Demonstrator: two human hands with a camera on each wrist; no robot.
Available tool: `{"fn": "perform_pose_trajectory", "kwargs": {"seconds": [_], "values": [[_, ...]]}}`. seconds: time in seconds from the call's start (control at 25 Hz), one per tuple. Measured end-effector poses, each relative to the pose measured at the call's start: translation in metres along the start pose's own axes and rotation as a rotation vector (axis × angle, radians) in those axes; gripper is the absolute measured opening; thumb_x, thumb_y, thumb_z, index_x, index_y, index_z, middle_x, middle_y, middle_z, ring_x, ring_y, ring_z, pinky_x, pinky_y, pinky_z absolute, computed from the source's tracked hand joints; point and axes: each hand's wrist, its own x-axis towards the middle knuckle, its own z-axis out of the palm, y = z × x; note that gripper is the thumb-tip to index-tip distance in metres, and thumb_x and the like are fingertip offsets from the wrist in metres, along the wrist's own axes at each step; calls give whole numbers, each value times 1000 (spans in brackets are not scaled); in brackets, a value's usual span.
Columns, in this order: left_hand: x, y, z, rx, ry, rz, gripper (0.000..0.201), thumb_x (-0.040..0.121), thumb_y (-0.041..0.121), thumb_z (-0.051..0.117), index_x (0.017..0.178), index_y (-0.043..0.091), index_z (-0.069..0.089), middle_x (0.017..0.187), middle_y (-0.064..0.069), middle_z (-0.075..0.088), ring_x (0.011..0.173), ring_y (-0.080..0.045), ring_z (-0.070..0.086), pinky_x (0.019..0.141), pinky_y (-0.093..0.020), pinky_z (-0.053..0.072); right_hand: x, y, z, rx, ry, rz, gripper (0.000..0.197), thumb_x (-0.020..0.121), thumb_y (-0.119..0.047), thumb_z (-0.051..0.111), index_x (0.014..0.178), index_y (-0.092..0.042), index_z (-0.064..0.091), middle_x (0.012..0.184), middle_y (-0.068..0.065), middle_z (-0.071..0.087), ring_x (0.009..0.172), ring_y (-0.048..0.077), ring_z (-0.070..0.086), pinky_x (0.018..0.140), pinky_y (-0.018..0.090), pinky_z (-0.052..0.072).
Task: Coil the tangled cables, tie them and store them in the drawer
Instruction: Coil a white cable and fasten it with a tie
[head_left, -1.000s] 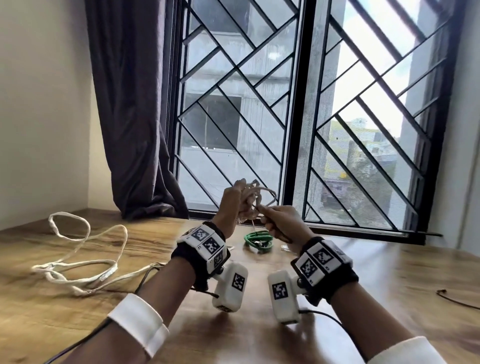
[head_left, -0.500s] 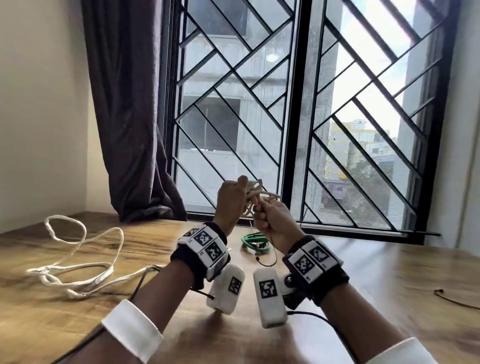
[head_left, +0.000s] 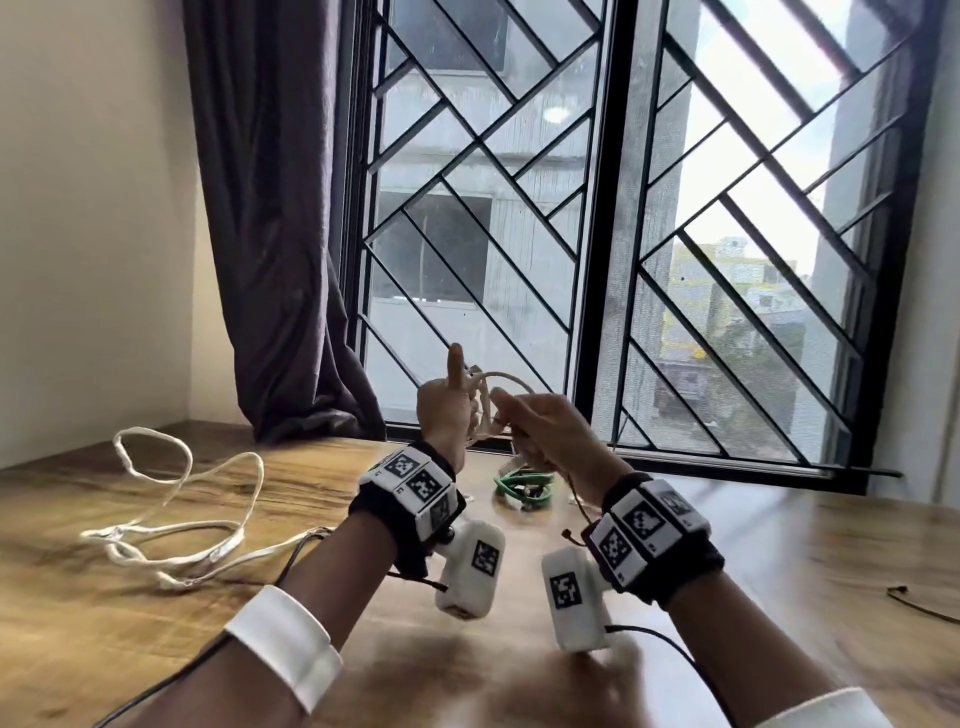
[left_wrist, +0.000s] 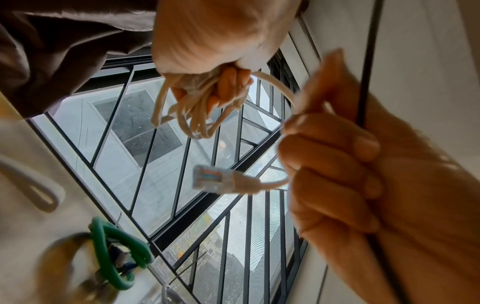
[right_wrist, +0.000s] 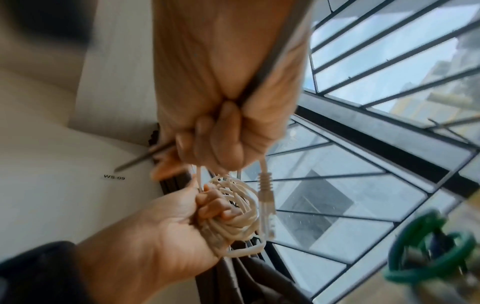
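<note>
A cream network cable coil (head_left: 485, 402) is held up in front of the window. My left hand (head_left: 449, 410) grips the bundle (left_wrist: 193, 107), index finger pointing straight up. My right hand (head_left: 537, 431) holds the cable's free end just right of the coil (right_wrist: 233, 211); the plug (left_wrist: 213, 180) sticks out below the fist (right_wrist: 267, 197). A thin dark tie (right_wrist: 272, 61) also runs through the right fist (left_wrist: 363, 82). A coiled green cable (head_left: 522, 486) lies on the wooden table behind the hands. A loose white cable (head_left: 171, 499) sprawls at the left.
The wooden table (head_left: 779, 545) runs up to a barred window (head_left: 623, 260), with a dark curtain (head_left: 280, 260) at its left. A thin dark wire (head_left: 919, 605) lies at the table's right edge. No drawer is in view.
My left index finger has lifted off the coil and now points up. My right hand has drawn the cable end a little to the right, opening a loop between the hands.
</note>
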Motion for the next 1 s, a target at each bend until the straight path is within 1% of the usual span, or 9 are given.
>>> {"fn": "perform_pose_trajectory", "kwargs": {"seconds": [0.08, 0.16, 0.32, 0.4, 0.52, 0.6, 0.68, 0.84, 1.0], "values": [[-1, 3, 1, -3, -62, -36, 52, 93, 53, 43, 72, 8, 59, 31, 8, 33, 25, -3, 27, 33, -15, 21, 4, -4, -8, -208, 222, -299, 16, 84, -32, 65, 78, -18, 61, 44, -10, 31, 38, 4, 23, 39, 19, 20], [-5, 5, 5, 19, -168, -67, 54, 95, 53, 38, 75, 12, 66, 34, 9, 32, 29, -4, 27, 35, -15, 21, 7, -1, -17, -541, 422, -499, 44, 73, -46, 70, 100, -15, 58, 53, -6, 35, 45, 6, 28, 45, 22, 28], [-13, 9, 13, -89, -568, -258, 79, 92, 65, 25, 36, 16, 53, 35, 8, 27, 31, -5, 23, 36, -15, 22, 11, 9, -37, -801, 483, -262, 67, 69, -61, 67, 120, -19, 56, 91, -6, 50, 76, 10, 50, 68, 27, 42], [-13, 8, 15, -187, -732, -319, 71, 84, 73, 27, 38, 21, 39, 32, 8, 26, 28, -5, 21, 39, -20, 13, 13, 16, -43, -558, 326, -169, 55, 71, -66, 62, 103, -21, 66, 86, -9, 60, 80, 10, 57, 75, 36, 51], [-12, 7, 10, -217, -879, -323, 60, 76, 71, 41, 45, 21, 36, 33, 9, 28, 28, -4, 23, 46, -25, 11, 12, 20, -35, -196, 216, -119, 53, 80, -54, 54, 75, -1, 61, 58, 0, 53, 58, 14, 50, 55, 29, 42], [-13, 8, 7, -203, -857, -363, 51, 78, 59, 49, 48, 19, 42, 35, 8, 30, 31, -4, 30, 40, -19, 31, 13, 21, -31, -198, 250, -153, 50, 89, -43, 50, 68, 2, 56, 51, -1, 44, 48, 9, 41, 47, 22, 33], [-13, 9, 5, -161, -853, -406, 44, 79, 51, 52, 50, 18, 51, 40, 6, 40, 37, -8, 44, 49, -21, 47, 16, 22, -32, -241, 273, -155, 44, 93, -35, 49, 55, -12, 49, 44, -6, 38, 40, 5, 33, 43, 21, 28], [-11, 14, -4, -136, -944, -478, 46, 75, 56, 58, 62, 12, 60, 57, -3, 60, 54, -17, 62, 64, -27, 54, 14, 23, -36, -260, 214, -151, 42, 90, -41, 47, 55, -17, 45, 48, 1, 35, 39, 5, 31, 41, 21, 26], [-9, 19, -6, -138, -989, -521, 72, 81, 73, 35, 71, 7, 62, 60, -5, 63, 58, -18, 62, 70, -30, 52, 12, 20, -38, -306, 155, -189, 38, 93, -32, 49, 59, -17, 49, 48, -7, 41, 42, 0, 36, 45, 16, 31]]}}
